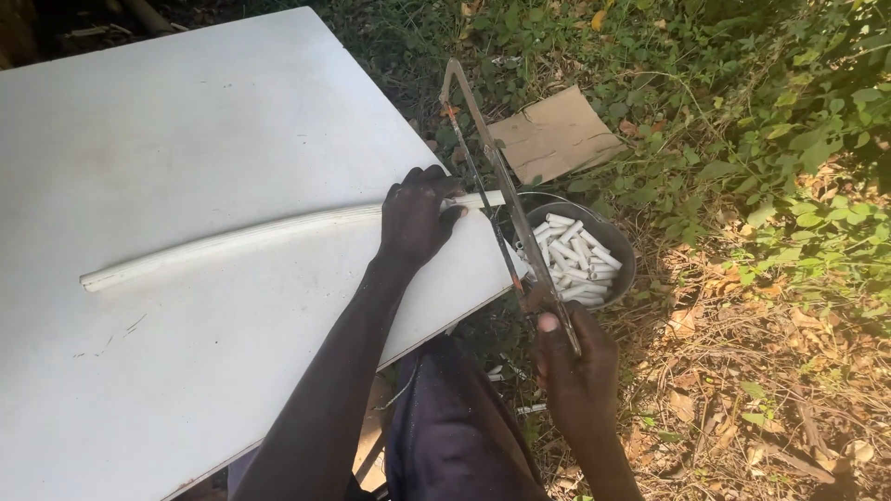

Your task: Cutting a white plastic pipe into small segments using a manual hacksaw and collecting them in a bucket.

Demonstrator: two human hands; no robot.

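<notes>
The left hand (415, 218) is pressing down, fingers curled over the white pipe (241, 238) lying across the bench (186, 121). The right hand (577, 366) is gripping the hacksaw (501, 186) closed-fisted, blade just beyond the left fingertips. A slipping blade could be nicking those fingers, or cut pieces missing the bowl (620, 243)

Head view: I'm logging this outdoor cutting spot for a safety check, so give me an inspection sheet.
Surface: white board, scuffed, over grass.
Job's things: long white pipe lying on the board, its end past the edge; hacksaw across that end; round metal bowl of short white pipe pieces below.
Clutter: cardboard scrap.
Grippers: left hand pressing the pipe; right hand gripping the saw handle.
Cables: nothing seen.
Surroundings: weeds, dry leaves.
</notes>
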